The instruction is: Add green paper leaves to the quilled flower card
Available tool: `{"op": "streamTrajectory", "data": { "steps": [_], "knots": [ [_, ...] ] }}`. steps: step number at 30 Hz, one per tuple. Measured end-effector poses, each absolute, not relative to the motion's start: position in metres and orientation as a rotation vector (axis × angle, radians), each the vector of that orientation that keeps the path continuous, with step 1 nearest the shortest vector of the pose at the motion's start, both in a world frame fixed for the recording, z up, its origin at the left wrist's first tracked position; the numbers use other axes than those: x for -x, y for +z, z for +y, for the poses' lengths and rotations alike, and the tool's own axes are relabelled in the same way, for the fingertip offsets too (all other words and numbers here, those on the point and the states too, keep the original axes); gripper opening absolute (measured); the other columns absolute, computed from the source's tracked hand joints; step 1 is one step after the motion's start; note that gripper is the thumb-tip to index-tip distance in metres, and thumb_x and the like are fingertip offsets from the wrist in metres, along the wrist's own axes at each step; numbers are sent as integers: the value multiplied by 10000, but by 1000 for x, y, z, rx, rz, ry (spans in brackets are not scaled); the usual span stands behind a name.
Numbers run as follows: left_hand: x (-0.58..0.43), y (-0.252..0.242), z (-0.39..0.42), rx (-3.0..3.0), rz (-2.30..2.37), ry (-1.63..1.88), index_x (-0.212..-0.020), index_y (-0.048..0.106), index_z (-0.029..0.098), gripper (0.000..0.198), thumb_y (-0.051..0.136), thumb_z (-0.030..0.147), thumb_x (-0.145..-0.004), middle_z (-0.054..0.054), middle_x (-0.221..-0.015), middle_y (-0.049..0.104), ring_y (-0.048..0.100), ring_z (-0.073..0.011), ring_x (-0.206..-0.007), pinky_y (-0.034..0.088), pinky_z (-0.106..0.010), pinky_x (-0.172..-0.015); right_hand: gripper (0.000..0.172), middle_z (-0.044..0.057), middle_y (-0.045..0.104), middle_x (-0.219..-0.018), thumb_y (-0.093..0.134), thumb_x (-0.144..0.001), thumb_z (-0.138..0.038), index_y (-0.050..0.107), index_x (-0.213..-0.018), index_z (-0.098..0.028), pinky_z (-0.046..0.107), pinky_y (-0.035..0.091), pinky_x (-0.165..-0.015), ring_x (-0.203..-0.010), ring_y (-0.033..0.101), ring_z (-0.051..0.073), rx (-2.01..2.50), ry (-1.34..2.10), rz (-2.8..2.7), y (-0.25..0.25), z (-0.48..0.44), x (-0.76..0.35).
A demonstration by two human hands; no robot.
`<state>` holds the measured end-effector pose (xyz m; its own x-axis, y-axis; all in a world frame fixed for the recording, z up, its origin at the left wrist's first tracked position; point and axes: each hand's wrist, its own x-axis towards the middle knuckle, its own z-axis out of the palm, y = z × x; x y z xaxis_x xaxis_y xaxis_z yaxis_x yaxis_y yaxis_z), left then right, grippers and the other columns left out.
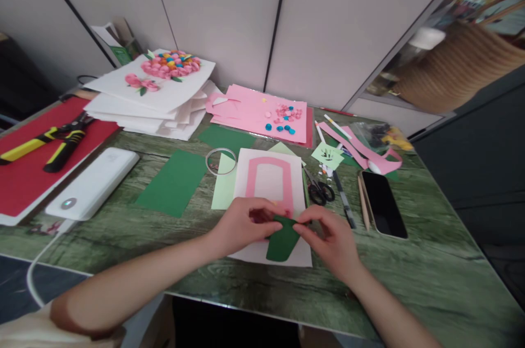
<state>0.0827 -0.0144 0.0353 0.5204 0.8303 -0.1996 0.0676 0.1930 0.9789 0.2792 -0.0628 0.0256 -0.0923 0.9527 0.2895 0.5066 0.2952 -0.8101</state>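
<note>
A piece of dark green paper (282,243) is pinched between both hands, its top edge folded or bent over. My left hand (246,225) grips its upper left corner, and my right hand (328,236) grips the upper right one. Beneath it lies a white sheet (268,155) with a pink arched paper frame (252,175) on it. The lower part of that frame is hidden by my hands. Black-handled scissors (322,192) lie just right of the white sheet, near a grey cutter or pen (344,200).
Left are green paper (172,181), a tape ring (221,161), a white power bank (94,184) and yellow-black pliers (53,143). Behind stand stacked white sheets with paper flowers (170,66) and pink paper (246,110) bearing small curls. A phone (383,203) and tweezers (363,203) lie right.
</note>
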Motion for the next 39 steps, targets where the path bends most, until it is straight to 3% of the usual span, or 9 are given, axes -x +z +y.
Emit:
{"op": "streamTrajectory", "data": {
  "steps": [5,9,16,39],
  "knots": [
    [-81,36,-17,-1335,954,772,-831,743,173,170,730,234,-673,-60,-863,725,594,-125,-647,530,-205,-500,172,33,652,-856,676,-768,-262,618,-928,-244,331,477,-734,-824,609,197,1337,782,-1681,28,-63,-282],
    [-81,37,-17,-1399,952,830,-845,750,176,166,725,217,-686,-66,-860,734,630,-149,-686,545,-232,-542,75,28,648,-775,677,-769,-275,635,-812,-230,333,464,-693,-762,597,193,1326,814,-1636,26,-61,-282],
    [-82,36,-16,-1471,933,889,-806,753,182,143,745,192,-663,-65,-798,746,672,-176,-708,550,-266,-644,85,18,620,-699,689,-754,-263,622,-724,-220,326,449,-649,-699,576,183,1332,767,-1584,24,-62,-279],
    [-80,33,-17,-1401,897,830,-795,725,165,126,726,225,-685,-66,-853,733,660,-155,-685,539,-215,-508,22,24,672,-733,651,-792,-248,670,-793,-237,342,463,-667,-724,605,191,1290,738,-1610,31,-62,-281]
  ]
}}
